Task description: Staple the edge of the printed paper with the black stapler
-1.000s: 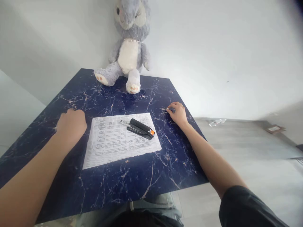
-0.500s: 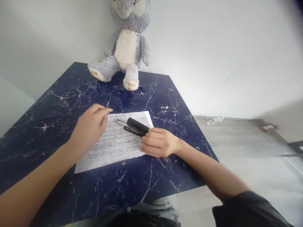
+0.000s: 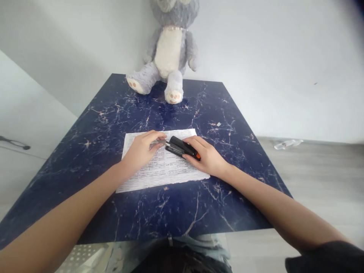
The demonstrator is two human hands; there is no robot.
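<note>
A black stapler (image 3: 182,146) with an orange part at its rear lies opened up, its top arm lifted away from its base. My right hand (image 3: 209,156) is closed around the rear half of the stapler. My left hand (image 3: 143,148) pinches a small grey metal strip (image 3: 160,141) right at the stapler's front end; whether it is a row of staples or part of the stapler I cannot tell. Beneath both hands lies a printed sheet of paper (image 3: 162,174), partly covered by them.
The dark blue marbled table (image 3: 159,212) carries a grey plush toy (image 3: 170,53) at its far edge, against the wall. A tiny pale scrap (image 3: 218,124) lies right of the paper. On the floor to the right is a clear plastic object (image 3: 288,144).
My left hand has moved in to the stapler's front end and pinches the grey strip there. My right hand has turned its grip on the stapler. The whole view has shifted.
</note>
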